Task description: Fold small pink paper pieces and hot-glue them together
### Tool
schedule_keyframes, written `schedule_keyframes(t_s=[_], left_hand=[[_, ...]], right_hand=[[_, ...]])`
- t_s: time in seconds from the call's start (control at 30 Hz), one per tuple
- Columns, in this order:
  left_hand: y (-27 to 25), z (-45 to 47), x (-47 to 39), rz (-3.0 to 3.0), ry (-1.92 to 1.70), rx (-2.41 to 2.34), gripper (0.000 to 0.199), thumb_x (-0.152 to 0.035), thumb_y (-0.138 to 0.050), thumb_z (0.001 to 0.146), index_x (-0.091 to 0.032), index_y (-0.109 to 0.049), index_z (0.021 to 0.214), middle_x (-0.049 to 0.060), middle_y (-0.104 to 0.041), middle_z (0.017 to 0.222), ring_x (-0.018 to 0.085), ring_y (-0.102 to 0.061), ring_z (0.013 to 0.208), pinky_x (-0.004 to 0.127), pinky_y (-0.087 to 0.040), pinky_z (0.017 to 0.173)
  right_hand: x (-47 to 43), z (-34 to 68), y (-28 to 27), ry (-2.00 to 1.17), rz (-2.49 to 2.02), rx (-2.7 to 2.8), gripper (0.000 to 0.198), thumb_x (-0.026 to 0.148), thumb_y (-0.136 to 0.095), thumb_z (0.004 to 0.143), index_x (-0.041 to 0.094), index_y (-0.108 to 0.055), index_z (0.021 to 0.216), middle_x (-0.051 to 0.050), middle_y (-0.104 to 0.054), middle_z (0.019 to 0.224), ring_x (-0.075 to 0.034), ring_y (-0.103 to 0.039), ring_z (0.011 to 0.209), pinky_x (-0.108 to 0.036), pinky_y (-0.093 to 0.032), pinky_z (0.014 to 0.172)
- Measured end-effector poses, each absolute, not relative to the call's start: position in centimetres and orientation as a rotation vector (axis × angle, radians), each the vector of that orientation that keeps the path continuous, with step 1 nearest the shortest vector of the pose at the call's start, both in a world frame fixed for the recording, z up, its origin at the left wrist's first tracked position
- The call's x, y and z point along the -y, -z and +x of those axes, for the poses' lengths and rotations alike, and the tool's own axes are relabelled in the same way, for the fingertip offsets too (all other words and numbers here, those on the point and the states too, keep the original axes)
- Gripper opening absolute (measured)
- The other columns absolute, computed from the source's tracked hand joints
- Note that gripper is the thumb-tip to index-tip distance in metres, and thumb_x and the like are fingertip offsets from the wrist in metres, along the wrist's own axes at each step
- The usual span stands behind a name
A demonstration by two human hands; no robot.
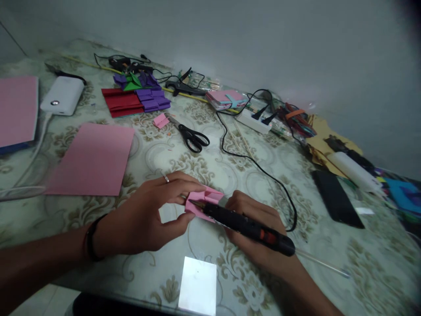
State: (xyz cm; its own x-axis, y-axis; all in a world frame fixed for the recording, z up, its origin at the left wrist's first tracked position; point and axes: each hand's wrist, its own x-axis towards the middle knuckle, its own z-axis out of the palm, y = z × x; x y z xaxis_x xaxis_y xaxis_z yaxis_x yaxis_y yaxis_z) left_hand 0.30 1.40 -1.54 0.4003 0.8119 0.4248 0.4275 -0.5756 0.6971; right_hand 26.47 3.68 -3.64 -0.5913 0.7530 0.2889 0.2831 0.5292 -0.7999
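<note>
My left hand [148, 210] pinches the left end of a small folded pink paper piece [210, 195] between thumb and fingers. A black hot glue gun [243, 221] is gripped in my right hand [259, 215], with a clear glue stick [322, 261] sticking out of its back end. The gun's nozzle points left and lies over the pink folds; whether it touches the paper, I cannot tell. My right fingers are partly hidden behind the gun. Just in front of the hands, a small white rectangle [198, 285] lies on the flowered tabletop.
Beyond my hands lie black-handled scissors [194, 138] and a pink sheet [94, 160]. Folded red paper [121, 102] and purple paper [153, 100] are further back. A black cord [259, 164] curves from the power strip [255, 120]. A phone [337, 197] lies right, a white power bank [64, 94] left.
</note>
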Motion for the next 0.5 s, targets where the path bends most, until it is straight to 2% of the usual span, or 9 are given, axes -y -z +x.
schedule_keyframes(t_s=[0.5], left_hand=[[1.54, 0.31, -1.43, 2.179, -1.063, -1.043, 0.024, -0.008, -0.064, 0.092, -0.023, -0.071, 0.111, 0.003, -0.076, 0.124, 0.017, -0.069, 0.121, 0.031, -0.057, 0.107]], right_hand=[[-3.82, 26.57, 3.77, -0.931, -0.836, 2.154, 0.029, 0.029, -0.065, 0.095, 0.023, -0.046, 0.075, 0.001, -0.051, 0.072, -0.018, -0.05, 0.067, -0.033, -0.033, 0.06]])
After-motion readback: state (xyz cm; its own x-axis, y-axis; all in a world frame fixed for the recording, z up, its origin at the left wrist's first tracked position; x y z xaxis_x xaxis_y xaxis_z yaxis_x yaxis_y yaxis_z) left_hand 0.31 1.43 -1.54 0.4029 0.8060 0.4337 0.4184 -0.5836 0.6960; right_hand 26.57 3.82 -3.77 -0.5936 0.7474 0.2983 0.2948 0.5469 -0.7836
